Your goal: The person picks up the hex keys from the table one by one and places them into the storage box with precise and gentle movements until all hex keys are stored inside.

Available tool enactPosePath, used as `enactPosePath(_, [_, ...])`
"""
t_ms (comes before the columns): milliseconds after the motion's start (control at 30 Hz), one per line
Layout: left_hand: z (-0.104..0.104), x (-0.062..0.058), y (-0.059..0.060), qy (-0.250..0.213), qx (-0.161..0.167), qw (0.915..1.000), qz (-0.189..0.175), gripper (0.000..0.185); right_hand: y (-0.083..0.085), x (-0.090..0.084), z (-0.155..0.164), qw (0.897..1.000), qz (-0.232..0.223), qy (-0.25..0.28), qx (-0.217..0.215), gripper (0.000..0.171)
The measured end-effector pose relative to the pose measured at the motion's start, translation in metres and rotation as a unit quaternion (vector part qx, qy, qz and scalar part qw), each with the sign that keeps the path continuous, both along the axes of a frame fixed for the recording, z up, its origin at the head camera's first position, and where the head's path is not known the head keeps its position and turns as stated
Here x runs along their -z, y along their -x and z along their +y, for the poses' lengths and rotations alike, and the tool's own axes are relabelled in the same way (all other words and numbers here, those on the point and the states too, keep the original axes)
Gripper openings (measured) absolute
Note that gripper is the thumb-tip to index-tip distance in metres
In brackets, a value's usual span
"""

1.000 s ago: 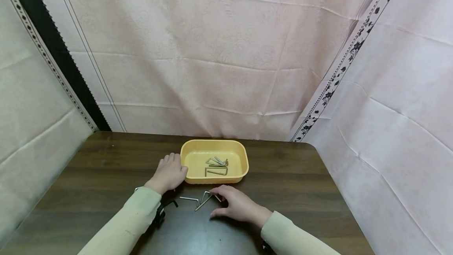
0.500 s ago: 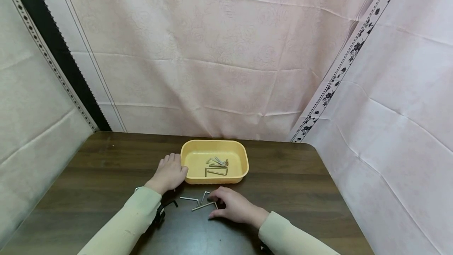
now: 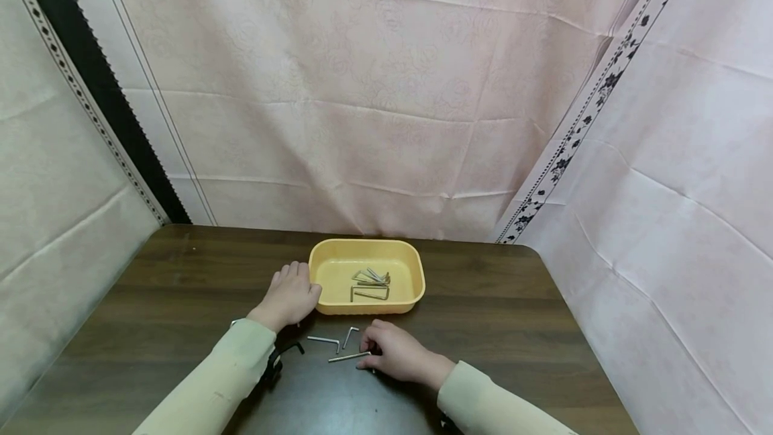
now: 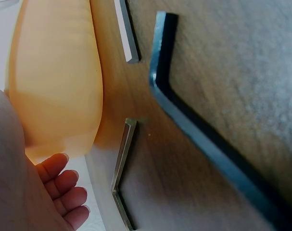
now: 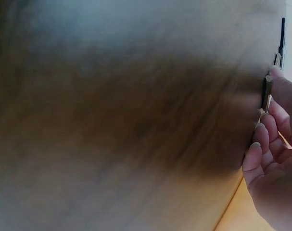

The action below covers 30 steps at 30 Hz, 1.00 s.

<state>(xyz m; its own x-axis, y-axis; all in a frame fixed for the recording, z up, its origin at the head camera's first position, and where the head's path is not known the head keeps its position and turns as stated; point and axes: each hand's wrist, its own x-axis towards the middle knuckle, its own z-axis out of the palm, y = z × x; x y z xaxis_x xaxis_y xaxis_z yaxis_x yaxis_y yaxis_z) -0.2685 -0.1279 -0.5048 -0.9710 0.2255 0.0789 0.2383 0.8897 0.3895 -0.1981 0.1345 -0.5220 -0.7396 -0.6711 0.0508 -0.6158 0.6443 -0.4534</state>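
Right hand (image 3: 398, 353) is clamped on the right end of a slim, brass-coloured metal hex key (image 3: 346, 357), most of its length poking out left of the pinch. Left hand (image 3: 288, 294) touches the yellow plastic tray (image 3: 370, 309); I can't tell if it's gripping.

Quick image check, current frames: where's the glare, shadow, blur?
Head: pale sheen on the tabletop near the bottom edge, dark shadow below the right hand; left wrist: hazy sheen at upper right, the black hex key casting little visible shadow; right wrist: tabletop heavily blurred, broad dark band across it.
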Motion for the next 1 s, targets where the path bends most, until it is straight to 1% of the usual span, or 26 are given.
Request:
enactPosePath(133, [0.000, 0.000, 0.000, 0.000, 0.001, 1.0000, -0.001, 0.027, -0.002, 0.000, 0.000, 1.000, 0.018, 0.000, -0.009, 0.016])
enactPosePath(267, [0.000, -0.001, 0.000, -0.003, 0.001, 1.0000, -0.002, 0.027, -0.004, -0.001, -0.001, 0.999, 0.039, -0.008, -0.016, 0.015])
enactPosePath(633, [-0.001, 0.001, -0.002, -0.004, 0.001, 1.0000, 0.000, 0.027, -0.009, -0.007, 0.000, 0.996, 0.053, -0.047, -0.045, 0.013])
enactPosePath(867, [-0.001, -0.001, -0.001, -0.006, 0.000, 1.0000, -0.001, 0.027, -0.011, -0.014, 0.001, 0.996, 0.063, -0.042, -0.047, 0.013])
enactPosePath(1000, [-0.001, -0.001, -0.001, -0.008, 0.001, 1.0000, -0.002, 0.026, -0.008, -0.020, 0.003, 0.996, 0.068, -0.025, -0.043, 0.012])
